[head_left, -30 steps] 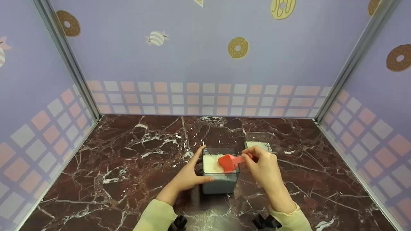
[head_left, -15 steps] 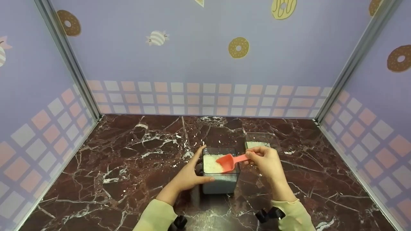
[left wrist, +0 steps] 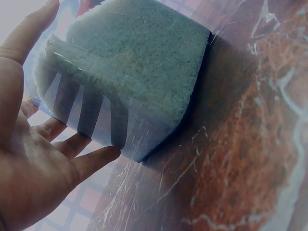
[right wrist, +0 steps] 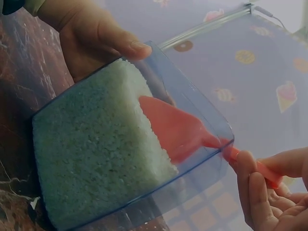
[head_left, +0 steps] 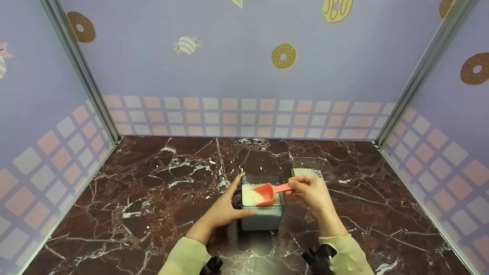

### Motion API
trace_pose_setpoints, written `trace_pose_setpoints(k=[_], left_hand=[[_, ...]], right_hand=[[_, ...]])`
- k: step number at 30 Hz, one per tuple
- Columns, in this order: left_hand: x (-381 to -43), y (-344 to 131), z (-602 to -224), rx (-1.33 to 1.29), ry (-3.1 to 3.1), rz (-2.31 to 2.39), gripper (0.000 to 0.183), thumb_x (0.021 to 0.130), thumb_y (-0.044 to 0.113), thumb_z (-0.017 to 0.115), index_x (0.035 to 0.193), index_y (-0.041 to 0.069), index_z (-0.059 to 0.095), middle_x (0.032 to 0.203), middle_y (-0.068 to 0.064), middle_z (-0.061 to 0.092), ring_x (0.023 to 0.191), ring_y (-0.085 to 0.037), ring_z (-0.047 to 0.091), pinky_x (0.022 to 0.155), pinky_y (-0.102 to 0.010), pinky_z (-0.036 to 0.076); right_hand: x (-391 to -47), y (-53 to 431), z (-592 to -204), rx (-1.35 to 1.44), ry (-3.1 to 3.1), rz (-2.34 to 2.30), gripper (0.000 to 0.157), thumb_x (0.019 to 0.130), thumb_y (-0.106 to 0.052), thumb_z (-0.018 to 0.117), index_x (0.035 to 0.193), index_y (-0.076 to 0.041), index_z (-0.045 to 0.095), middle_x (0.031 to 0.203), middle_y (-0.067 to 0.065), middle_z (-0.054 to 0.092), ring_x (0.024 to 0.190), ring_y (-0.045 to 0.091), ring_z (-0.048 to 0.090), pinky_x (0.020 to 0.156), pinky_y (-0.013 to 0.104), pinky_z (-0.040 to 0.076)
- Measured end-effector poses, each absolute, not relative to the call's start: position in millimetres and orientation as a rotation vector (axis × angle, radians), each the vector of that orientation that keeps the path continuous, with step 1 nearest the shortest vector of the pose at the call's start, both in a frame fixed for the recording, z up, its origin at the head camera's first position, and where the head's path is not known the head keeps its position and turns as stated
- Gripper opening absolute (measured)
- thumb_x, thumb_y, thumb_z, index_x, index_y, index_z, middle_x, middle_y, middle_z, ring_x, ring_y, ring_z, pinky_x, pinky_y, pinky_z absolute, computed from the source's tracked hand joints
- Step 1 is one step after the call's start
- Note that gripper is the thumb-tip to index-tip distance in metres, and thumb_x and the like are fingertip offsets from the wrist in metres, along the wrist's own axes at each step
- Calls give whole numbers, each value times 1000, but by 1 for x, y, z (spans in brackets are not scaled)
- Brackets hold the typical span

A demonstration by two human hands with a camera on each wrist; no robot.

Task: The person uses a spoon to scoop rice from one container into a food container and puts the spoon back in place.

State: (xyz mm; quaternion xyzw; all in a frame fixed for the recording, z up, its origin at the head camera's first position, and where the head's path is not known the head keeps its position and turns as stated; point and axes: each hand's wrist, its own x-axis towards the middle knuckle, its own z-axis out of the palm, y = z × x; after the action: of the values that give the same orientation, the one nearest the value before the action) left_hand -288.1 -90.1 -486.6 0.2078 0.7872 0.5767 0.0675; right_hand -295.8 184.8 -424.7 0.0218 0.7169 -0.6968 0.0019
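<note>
A clear, bluish plastic container (head_left: 263, 219) of white rice (head_left: 250, 194) stands on the table. My left hand (head_left: 223, 210) braces it: nearly straight fingers (left wrist: 98, 161) touch its left wall, and the thumb lies across the near side by the rim. With thumb and fingers, my right hand (head_left: 315, 193) pinches the handle of a red scoop (head_left: 267, 193). The scoop's bowl sits inside the container, its front edge in the rice, as the right wrist view also shows. What the bowl contains is hard to make out.
Behind my right hand stands a second clear container (head_left: 311, 163) with some rice in it. White grains lie scattered on the dark marbled table (head_left: 172, 214). Patterned panels (head_left: 229, 76) enclose the back and both sides.
The scoop has shifted left and its bowl has turned to lie in the rice. My right hand has moved slightly with it. The left hand and the container have stayed put.
</note>
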Motion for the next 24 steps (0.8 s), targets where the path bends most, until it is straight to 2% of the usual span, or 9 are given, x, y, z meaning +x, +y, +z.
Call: trace_pose_setpoints(k=[5,8,14,20,24], left_hand=[[-288,-90,-487,628,2382,1730,116,79,38,89,165,38,12,171,-20,18,151,-43,36,119,-61,38],[-288,-90,-487,633,2391,1728,116,78,39,90,165,37,13,170,-22,19,150,-43,36,120,-63,35],[-288,-90,-486,645,2363,1755,118,78,37,90,166,36,12,167,-23,27,149,-42,38,118,-56,42],[-288,-90,-486,655,2350,1769,118,78,35,90,166,33,11,162,-25,35,146,-42,42,116,-54,44],[-288,-89,-486,654,2322,1790,119,78,32,90,166,33,11,159,-25,40,143,-42,47,115,-53,46]], right_hand=[[-300,187,-427,88,2159,-2235,26,95,4,65,115,20,64,74,2,71,61,6,69,60,15,58],[-302,189,-430,100,2096,-2262,19,96,4,64,110,16,67,73,2,71,60,6,69,59,15,58],[-307,195,-434,104,1971,-2304,11,98,4,62,104,9,68,72,2,71,60,6,69,60,14,58],[-310,200,-438,84,1882,-2336,11,99,4,59,101,5,70,73,2,71,60,5,70,60,13,58],[-311,203,-441,78,1825,-2353,12,99,4,59,105,7,68,74,2,72,61,5,70,61,12,58]])
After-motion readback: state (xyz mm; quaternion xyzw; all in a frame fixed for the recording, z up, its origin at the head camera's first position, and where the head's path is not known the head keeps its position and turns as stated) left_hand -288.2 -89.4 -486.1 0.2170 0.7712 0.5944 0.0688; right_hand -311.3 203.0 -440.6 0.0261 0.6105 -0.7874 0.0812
